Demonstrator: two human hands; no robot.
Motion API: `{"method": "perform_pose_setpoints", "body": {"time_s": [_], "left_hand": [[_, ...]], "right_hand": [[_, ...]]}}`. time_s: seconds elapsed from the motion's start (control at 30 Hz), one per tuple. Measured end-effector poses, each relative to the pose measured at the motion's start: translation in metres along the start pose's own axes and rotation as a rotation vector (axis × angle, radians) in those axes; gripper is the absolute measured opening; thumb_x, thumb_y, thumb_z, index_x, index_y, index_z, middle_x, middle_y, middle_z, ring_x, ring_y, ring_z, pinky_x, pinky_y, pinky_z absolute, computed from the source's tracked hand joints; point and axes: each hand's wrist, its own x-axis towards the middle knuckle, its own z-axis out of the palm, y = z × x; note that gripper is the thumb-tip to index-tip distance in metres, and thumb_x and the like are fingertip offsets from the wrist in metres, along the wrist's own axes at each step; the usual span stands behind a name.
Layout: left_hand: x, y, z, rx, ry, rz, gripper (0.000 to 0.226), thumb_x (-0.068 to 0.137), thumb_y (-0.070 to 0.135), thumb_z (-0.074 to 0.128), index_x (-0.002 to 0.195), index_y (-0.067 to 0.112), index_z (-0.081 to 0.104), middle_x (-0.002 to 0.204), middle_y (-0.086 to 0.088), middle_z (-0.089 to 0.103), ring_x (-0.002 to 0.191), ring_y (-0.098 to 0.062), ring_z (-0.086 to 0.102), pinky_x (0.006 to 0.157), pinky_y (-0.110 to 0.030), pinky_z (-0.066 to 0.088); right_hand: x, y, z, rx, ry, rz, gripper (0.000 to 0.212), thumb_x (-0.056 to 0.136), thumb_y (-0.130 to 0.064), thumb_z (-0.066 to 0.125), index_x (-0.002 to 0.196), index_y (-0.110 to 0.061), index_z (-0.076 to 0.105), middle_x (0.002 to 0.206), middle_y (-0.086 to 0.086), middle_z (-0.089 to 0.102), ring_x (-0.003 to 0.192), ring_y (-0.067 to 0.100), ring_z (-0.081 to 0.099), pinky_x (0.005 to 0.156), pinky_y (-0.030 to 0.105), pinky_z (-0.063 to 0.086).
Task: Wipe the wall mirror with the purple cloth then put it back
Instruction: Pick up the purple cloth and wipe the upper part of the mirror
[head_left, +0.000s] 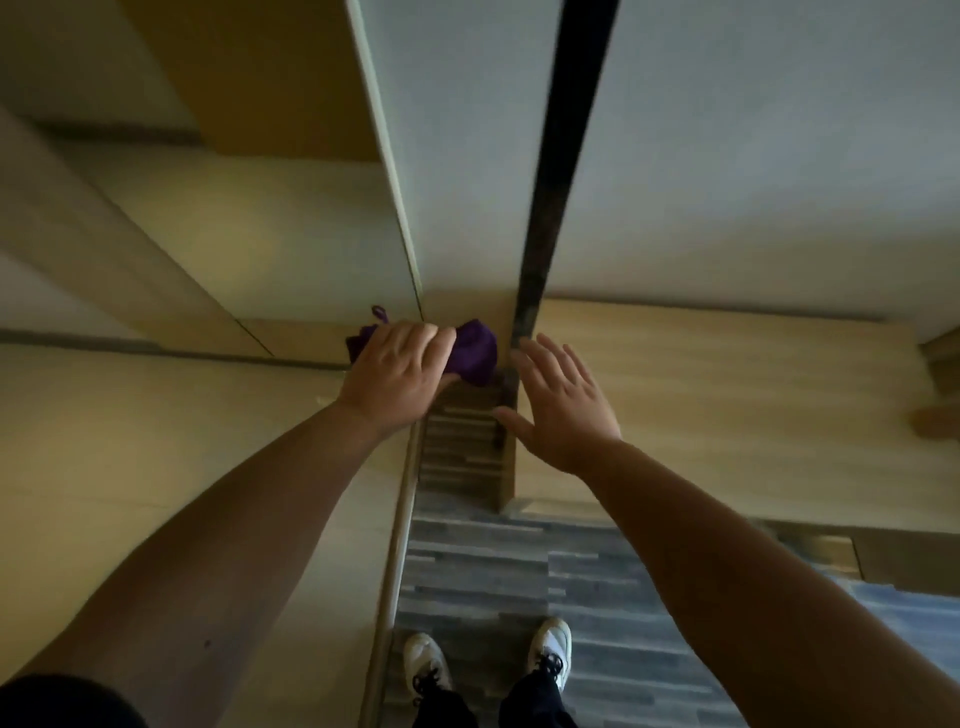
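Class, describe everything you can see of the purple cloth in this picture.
The purple cloth is a soft, deep-violet fabric bunched into a wad, with a small loop sticking up at its left end. The left hand holds it in its grip, covering its middle, low against the wall surface. The open right hand is beside it, apart.

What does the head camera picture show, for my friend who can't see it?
A person's left hand grips a bunched purple cloth up against the wall, while the right hand is held open beside it. Far below are white shoes on a grey striped floor.
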Motion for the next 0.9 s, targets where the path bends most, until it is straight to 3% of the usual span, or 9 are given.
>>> {"method": "perform_pose_setpoints", "body": {"time_s": [0.1,0.27,0.4,0.53,0.73,0.9], "left_hand": [[0.001,-0.048,-0.064,0.074,0.065,-0.071,0.046,0.097,0.039,0.050,0.121,0.001,0.059,0.104,-0.016,0.062,0.090,-0.035,0.059,0.081,-0.045,0.044],[0.007,-0.127,-0.174,0.240,0.178,-0.157,0.049,0.095,0.044,0.053,0.121,0.004,0.059,0.105,-0.012,0.062,0.093,-0.031,0.059,0.083,-0.042,0.045],[0.015,-0.184,-0.259,0.371,0.287,-0.211,0.053,0.096,0.047,0.045,0.122,0.004,0.058,0.104,-0.011,0.061,0.091,-0.032,0.058,0.080,-0.043,0.045],[0.019,-0.231,-0.328,0.448,0.400,-0.239,0.050,0.096,0.046,0.046,0.122,0.004,0.058,0.104,-0.010,0.062,0.090,-0.030,0.058,0.080,-0.042,0.045],[0.026,-0.296,-0.410,0.577,0.558,-0.251,0.053,0.094,0.046,0.043,0.120,0.004,0.061,0.102,-0.010,0.064,0.089,-0.030,0.061,0.079,-0.043,0.048],[0.036,-0.341,-0.450,0.631,0.586,-0.266,0.056,0.094,0.049,0.041,0.122,0.006,0.061,0.104,-0.009,0.063,0.091,-0.029,0.060,0.079,-0.042,0.047]], "right_hand": [[0.021,-0.046,-0.056,-0.056,0.048,-0.075,0.080,0.097,-0.066,0.029,0.158,-0.017,0.012,0.166,0.006,0.007,0.153,0.021,-0.006,0.119,0.035,-0.012],[0.065,-0.113,-0.147,-0.187,0.228,-0.178,0.083,0.095,-0.070,0.017,0.159,-0.018,0.007,0.167,0.005,0.001,0.146,0.016,-0.020,0.115,0.036,-0.019],[0.095,-0.164,-0.230,-0.252,0.394,-0.232,0.086,0.094,-0.070,0.009,0.156,-0.012,0.023,0.164,0.011,0.019,0.152,0.025,0.003,0.120,0.041,-0.004],[0.119,-0.205,-0.295,-0.331,0.540,-0.264,0.079,0.096,-0.065,0.022,0.145,-0.008,0.047,0.150,0.013,0.046,0.145,0.030,0.034,0.118,0.046,0.018],[0.151,-0.259,-0.369,-0.405,0.726,-0.323,0.076,0.097,-0.062,0.022,0.142,-0.009,0.051,0.147,0.012,0.051,0.143,0.030,0.038,0.117,0.048,0.024],[0.182,-0.290,-0.416,-0.433,0.856,-0.316,0.073,0.095,-0.061,0.026,0.142,-0.010,0.050,0.146,0.012,0.051,0.143,0.031,0.038,0.117,0.047,0.020]]}}
